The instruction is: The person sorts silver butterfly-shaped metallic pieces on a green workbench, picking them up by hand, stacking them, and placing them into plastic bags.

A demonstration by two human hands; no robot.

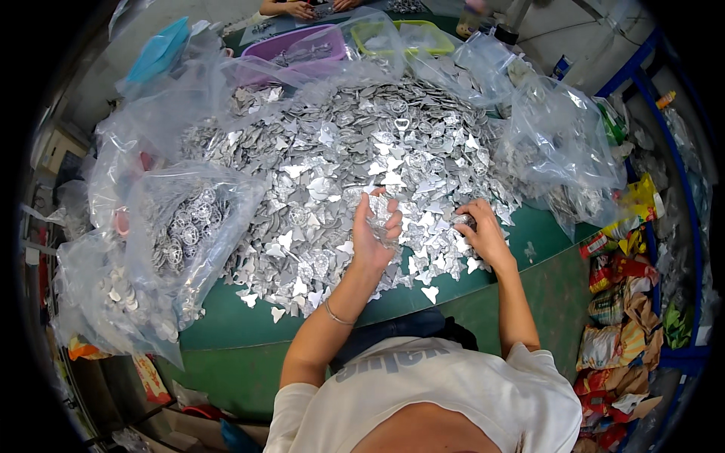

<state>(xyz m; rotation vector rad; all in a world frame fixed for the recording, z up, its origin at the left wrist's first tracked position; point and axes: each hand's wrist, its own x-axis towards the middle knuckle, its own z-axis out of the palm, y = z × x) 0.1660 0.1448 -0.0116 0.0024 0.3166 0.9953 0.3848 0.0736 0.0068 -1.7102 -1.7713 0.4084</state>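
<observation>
A broad heap of flat silver metal pieces (302, 219) covers the middle of the green table (234, 309); many have a winged or leaf-like outline. My left hand (375, 234) is turned palm up over the near part of the heap, fingers curled round a few silver metal pieces (384, 220). To its right, my right hand (485, 234) reaches down at the heap's right edge. Its thumb and fingers close on a darker metal piece (465, 220), whose shape is partly hidden by the fingers. One ring-ended piece (402, 124) lies farther back.
Clear plastic bags of metal parts (189, 226) stand at the left, with another bag (559, 136) at the right. A purple basket (332, 38) and a yellow-green basket (434, 34) sit at the back. Another person's hands (302, 10) show beyond. Blue shelving (683, 189) stands right.
</observation>
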